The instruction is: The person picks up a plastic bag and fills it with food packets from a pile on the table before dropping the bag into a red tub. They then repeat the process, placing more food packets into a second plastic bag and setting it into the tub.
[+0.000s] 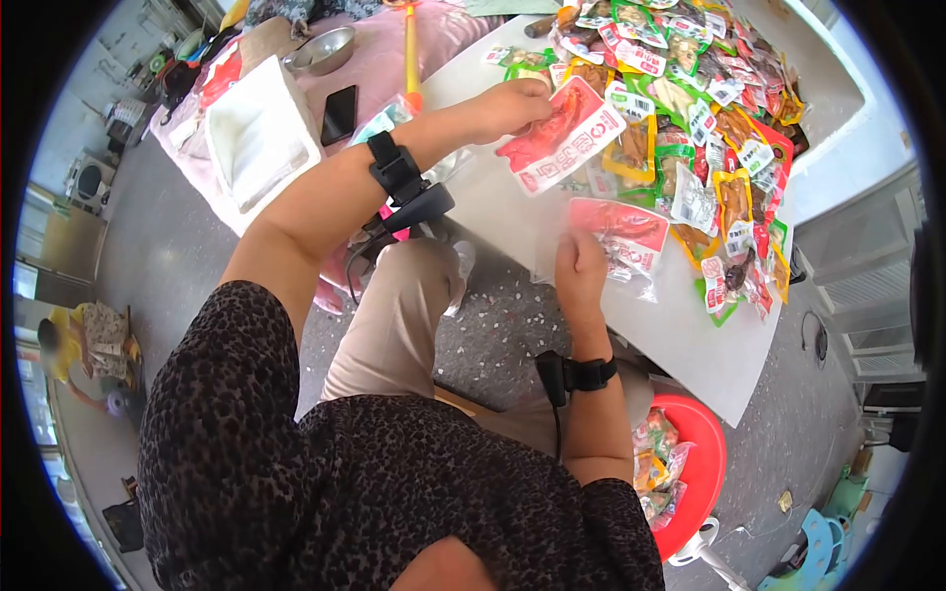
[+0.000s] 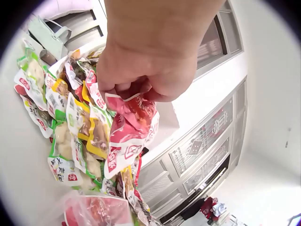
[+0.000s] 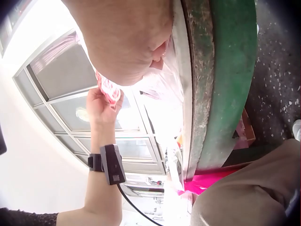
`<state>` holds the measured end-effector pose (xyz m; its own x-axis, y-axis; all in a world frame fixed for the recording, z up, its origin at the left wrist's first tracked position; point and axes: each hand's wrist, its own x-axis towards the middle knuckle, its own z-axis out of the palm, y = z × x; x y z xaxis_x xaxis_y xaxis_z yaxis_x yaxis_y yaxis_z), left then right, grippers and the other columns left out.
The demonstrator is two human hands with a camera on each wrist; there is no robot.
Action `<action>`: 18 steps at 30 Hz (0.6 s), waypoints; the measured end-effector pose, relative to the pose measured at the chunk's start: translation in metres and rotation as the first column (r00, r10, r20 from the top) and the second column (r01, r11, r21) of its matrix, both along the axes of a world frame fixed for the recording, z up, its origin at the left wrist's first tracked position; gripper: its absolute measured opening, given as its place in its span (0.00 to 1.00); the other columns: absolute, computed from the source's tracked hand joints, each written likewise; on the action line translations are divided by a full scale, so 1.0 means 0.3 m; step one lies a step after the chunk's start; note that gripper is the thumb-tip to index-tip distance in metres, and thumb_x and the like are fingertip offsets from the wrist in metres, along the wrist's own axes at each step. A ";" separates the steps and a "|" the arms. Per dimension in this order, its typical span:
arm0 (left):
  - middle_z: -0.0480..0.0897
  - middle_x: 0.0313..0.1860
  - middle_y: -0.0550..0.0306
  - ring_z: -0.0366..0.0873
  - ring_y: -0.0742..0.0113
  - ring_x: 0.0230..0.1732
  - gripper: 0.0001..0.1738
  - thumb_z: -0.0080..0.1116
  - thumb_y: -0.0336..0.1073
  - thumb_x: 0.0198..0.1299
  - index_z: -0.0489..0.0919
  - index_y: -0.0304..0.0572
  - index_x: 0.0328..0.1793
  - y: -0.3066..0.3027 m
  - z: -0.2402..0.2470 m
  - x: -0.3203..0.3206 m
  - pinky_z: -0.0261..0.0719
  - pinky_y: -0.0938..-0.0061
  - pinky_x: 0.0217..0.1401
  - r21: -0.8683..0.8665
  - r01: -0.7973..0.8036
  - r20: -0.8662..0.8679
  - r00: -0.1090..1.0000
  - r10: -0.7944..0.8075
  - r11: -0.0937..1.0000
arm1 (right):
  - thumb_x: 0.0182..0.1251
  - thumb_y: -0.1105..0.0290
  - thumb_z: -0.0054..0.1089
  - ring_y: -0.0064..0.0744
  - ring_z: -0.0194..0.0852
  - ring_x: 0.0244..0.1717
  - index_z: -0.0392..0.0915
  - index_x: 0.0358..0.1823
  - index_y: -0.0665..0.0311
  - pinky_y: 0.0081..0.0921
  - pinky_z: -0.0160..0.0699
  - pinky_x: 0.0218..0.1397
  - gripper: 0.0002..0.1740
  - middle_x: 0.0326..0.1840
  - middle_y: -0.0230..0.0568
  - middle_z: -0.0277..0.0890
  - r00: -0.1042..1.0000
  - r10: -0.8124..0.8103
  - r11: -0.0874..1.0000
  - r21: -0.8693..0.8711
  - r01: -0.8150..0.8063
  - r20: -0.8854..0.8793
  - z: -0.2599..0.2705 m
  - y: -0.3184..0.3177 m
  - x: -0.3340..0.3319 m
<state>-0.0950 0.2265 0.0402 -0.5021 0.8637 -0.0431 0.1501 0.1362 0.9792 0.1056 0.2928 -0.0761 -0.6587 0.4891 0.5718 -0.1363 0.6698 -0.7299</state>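
Observation:
My left hand (image 1: pixel 512 106) pinches a red-and-white vacuum food packet (image 1: pixel 564 136) by its edge and holds it up over the table. In the left wrist view the fingers curl over the top of that packet (image 2: pixel 129 129). At the table's near side my right hand (image 1: pixel 579 268) grips the edge of a clear plastic bag (image 1: pixel 639 283), where another red-and-white packet (image 1: pixel 619 223) shows. The right wrist view has the curled right hand (image 3: pixel 129 47) close above, with whitish plastic below its fingers; the left hand (image 3: pixel 102 106) with its packet is farther off.
A heap of colourful food packets (image 1: pixel 680 98) covers the right of the white table (image 1: pixel 729 364). A red tub (image 1: pixel 705 473) with more packets stands below. On the pink-covered table lie a white foam box (image 1: pixel 261 138), a phone (image 1: pixel 340 114) and a metal bowl (image 1: pixel 325 51).

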 end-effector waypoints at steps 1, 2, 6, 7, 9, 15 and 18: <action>0.67 0.19 0.62 0.61 0.77 0.19 0.06 0.46 0.33 0.48 0.67 0.39 0.24 -0.013 -0.045 -0.018 0.60 0.81 0.21 0.034 -0.011 0.111 0.994 0.007 0.999 | 0.51 0.74 0.48 0.44 0.69 0.27 0.70 0.31 0.70 0.31 0.66 0.31 0.07 0.25 0.50 0.70 1.000 -0.001 1.000 -0.003 0.001 -0.007 0.003 0.000 0.000; 0.67 0.19 0.62 0.60 0.77 0.19 0.06 0.45 0.33 0.48 0.67 0.39 0.24 -0.024 -0.081 -0.035 0.60 0.81 0.21 0.066 -0.025 0.220 0.975 0.010 0.998 | 0.52 0.74 0.48 0.44 0.69 0.27 0.70 0.31 0.70 0.31 0.66 0.31 0.07 0.25 0.50 0.70 1.000 -0.001 1.000 0.003 0.001 -0.001 0.006 0.002 -0.001; 0.69 0.23 0.63 0.64 0.79 0.23 0.04 0.44 0.32 0.48 0.68 0.39 0.27 -0.089 -0.131 -0.014 0.62 0.85 0.25 -0.043 -0.041 0.239 0.970 0.050 0.998 | 0.52 0.74 0.48 0.44 0.69 0.28 0.69 0.31 0.71 0.31 0.66 0.32 0.07 0.26 0.49 0.70 1.000 -0.004 1.000 0.000 0.004 0.016 0.007 0.001 0.002; 0.69 0.24 0.63 0.64 0.79 0.24 0.05 0.44 0.32 0.48 0.69 0.39 0.28 -0.097 -0.162 -0.037 0.62 0.84 0.25 -0.073 0.004 0.232 0.973 0.013 0.997 | 0.52 0.74 0.48 0.44 0.69 0.28 0.69 0.31 0.71 0.31 0.66 0.32 0.07 0.26 0.49 0.70 1.000 -0.003 1.000 -0.004 0.003 0.015 0.006 0.000 0.000; 0.70 0.25 0.62 0.66 0.77 0.25 0.07 0.45 0.33 0.48 0.70 0.38 0.31 -0.109 -0.189 -0.048 0.64 0.82 0.27 -0.209 0.098 0.062 0.994 -0.087 0.973 | 0.52 0.74 0.48 0.44 0.69 0.28 0.69 0.31 0.71 0.31 0.66 0.32 0.07 0.26 0.49 0.70 1.000 0.001 1.000 -0.014 -0.001 0.028 -0.001 0.003 0.000; 0.73 0.31 0.51 0.70 0.61 0.34 0.16 0.47 0.38 0.48 0.71 0.36 0.40 -0.127 -0.232 -0.008 0.67 0.73 0.38 -0.325 -0.088 -0.599 0.789 -0.133 0.942 | 0.52 0.74 0.47 0.43 0.68 0.27 0.69 0.31 0.71 0.30 0.66 0.32 0.07 0.26 0.49 0.69 1.000 0.003 1.000 0.003 -0.003 -0.015 0.000 0.003 -0.002; 0.72 0.39 0.46 0.69 0.55 0.43 0.21 0.50 0.42 0.47 0.70 0.36 0.44 -0.193 -0.213 0.079 0.66 0.70 0.46 -0.185 -0.251 -0.761 0.649 0.023 0.950 | 0.52 0.75 0.47 0.43 0.68 0.27 0.69 0.31 0.71 0.30 0.65 0.31 0.07 0.25 0.49 0.69 1.000 0.010 1.000 -0.006 -0.010 -0.021 0.005 0.002 -0.001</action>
